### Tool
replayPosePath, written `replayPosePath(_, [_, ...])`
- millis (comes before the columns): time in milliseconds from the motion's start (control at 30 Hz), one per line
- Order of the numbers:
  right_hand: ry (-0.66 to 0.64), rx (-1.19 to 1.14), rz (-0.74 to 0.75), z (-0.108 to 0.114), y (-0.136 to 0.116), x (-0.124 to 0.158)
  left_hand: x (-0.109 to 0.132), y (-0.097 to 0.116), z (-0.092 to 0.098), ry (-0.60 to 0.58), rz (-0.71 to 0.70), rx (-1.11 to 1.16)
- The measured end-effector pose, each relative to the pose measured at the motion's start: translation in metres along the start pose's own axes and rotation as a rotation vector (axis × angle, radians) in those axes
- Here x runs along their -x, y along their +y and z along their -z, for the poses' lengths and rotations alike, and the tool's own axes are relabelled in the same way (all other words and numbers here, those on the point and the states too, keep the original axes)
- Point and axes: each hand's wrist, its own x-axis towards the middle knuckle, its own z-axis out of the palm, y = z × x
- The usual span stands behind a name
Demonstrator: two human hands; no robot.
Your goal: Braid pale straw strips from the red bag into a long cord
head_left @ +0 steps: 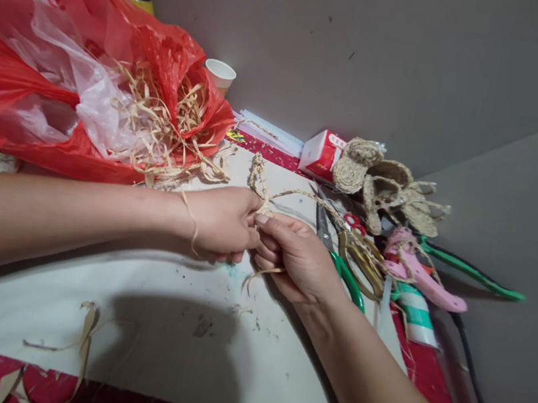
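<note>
Both my hands meet over a white board (140, 317) on the table. My left hand (220, 221) is closed in a pinch on a plaited straw cord (256, 176) that runs up and away from my fingers. My right hand (298, 256) is closed too, gripping the same cord from the right, and loose straw ends (258, 274) hang down under its fingers. A thin straw strand loops around my left wrist.
A red plastic bag (67, 63) spilling raw straw lies at the left. Scissors (342, 253), a pink-handled tool (424, 275), green-handled pliers (471, 272), a tube (414, 311), woven straw pieces (383, 178), a red-white box (321, 152) and a paper cup (220, 74) crowd the right and back. Straw scraps (81, 342) lie near the front edge.
</note>
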Motion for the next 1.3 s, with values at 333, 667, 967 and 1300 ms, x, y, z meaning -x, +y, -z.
replayPosePath(333, [-0.085,0.01,-0.062,0.012,-0.005,-0.002,-0.022,-0.013,0.006,0.109,-0.072,0.463])
replayPosePath(667, [-0.129,0.119,-0.11,0.018,-0.008,-0.002,-0.02,-0.016,0.004,0.046,-0.106,0.142])
replayPosePath(967, [-0.108,0.343,-0.066,0.017,-0.013,0.001,-0.026,-0.021,0.009,-0.059,0.012,0.227])
replayPosePath(1300, [-0.034,0.657,0.055,0.018,-0.014,0.005,-0.021,-0.019,0.003,-0.086,0.1,0.432])
